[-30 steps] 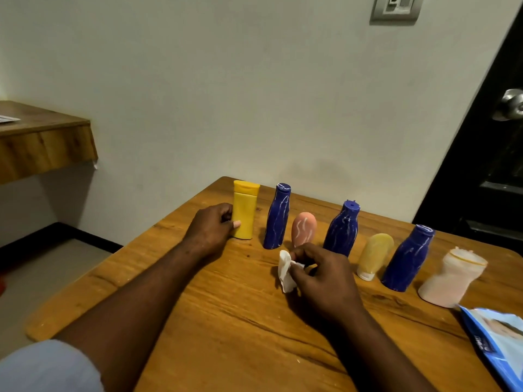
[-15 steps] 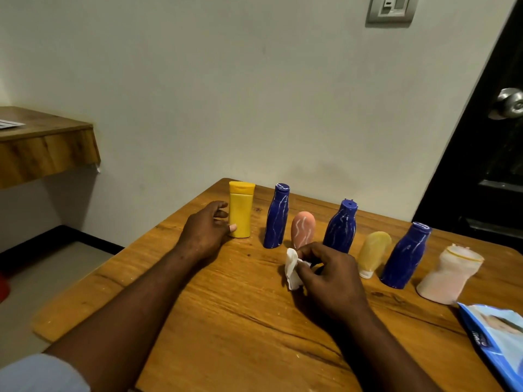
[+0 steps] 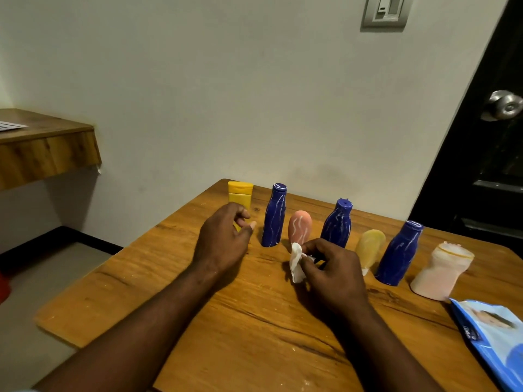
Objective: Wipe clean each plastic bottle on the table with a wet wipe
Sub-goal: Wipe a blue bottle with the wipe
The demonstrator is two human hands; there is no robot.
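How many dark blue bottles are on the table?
3. The left blue bottle stands beside the yellow bottle, the middle blue bottle behind the right hand, the right blue bottle beside the pale pink bottle. None looks hidden.

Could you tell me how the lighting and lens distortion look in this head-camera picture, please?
Head view: dim, warm light; a faint shadow on the wall; a glint on the knob; wide-angle bowing tilts the door edge.

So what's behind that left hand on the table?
A yellow bottle stands upright behind the left hand. Its cap and upper body show; the hand covers its lower part, so any touch can't be confirmed.
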